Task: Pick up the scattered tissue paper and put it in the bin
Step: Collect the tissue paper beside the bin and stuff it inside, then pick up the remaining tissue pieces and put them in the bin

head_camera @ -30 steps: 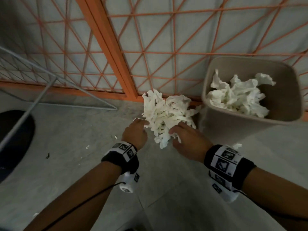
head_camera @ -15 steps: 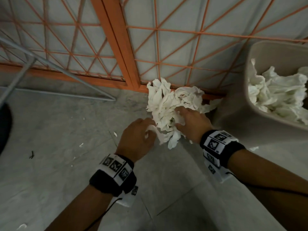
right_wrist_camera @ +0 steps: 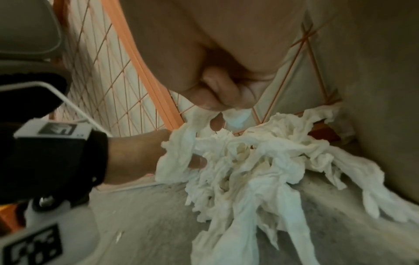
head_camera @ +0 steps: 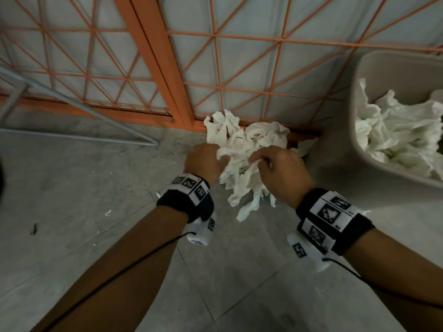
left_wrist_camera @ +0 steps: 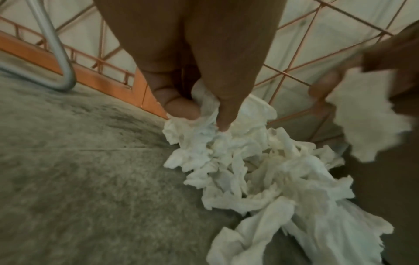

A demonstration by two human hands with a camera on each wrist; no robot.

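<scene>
A bundle of crumpled white tissue paper [head_camera: 242, 159] hangs between both hands above the grey floor, in front of the orange grid fence. My left hand [head_camera: 203, 161] grips its left side, thumb and fingers pinching a fold [left_wrist_camera: 204, 109]. My right hand [head_camera: 275, 168] pinches strands at the top right [right_wrist_camera: 226, 100]. Loose ends of the tissue paper [right_wrist_camera: 244, 179] dangle below. The beige bin [head_camera: 359, 97] stands at the right edge and holds more white tissue [head_camera: 395, 130].
The orange fence post [head_camera: 153, 58] and bottom rail run just behind the bundle. A grey metal wire frame [head_camera: 79, 137] lies on the floor at the left. Small white scraps [head_camera: 107, 213] dot the floor [head_camera: 72, 188] left of my left arm.
Both hands have closed in on the bundle and lifted it a little. The view has shifted left, so the bin sits further right in frame.
</scene>
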